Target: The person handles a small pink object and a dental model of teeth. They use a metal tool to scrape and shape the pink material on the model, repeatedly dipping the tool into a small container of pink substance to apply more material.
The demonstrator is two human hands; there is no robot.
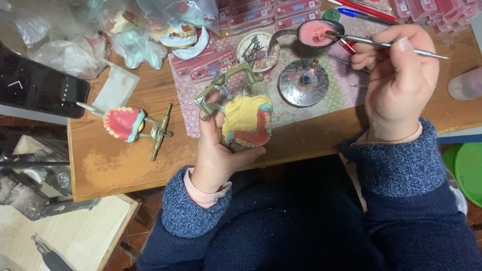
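So my left hand (216, 150) is wrapped around one denture model (247, 120), yellow base with pink gums and a row of teeth, clamped in a brass-coloured articulator (226, 83), held up just over the front edge of the counter (115, 165). My right hand (396, 80) is pinching one thin metal wax tool (391, 45), its tip sitting in a little ladle of pink wax (314, 32). Just below that is one round metal burner (303, 83) with a tiny flame. A second denture model (124, 123) on its own articulator lies on the counter to the left, well apart. One black phone (42, 88) sits at the far left, and two pens (364, 15) up top.
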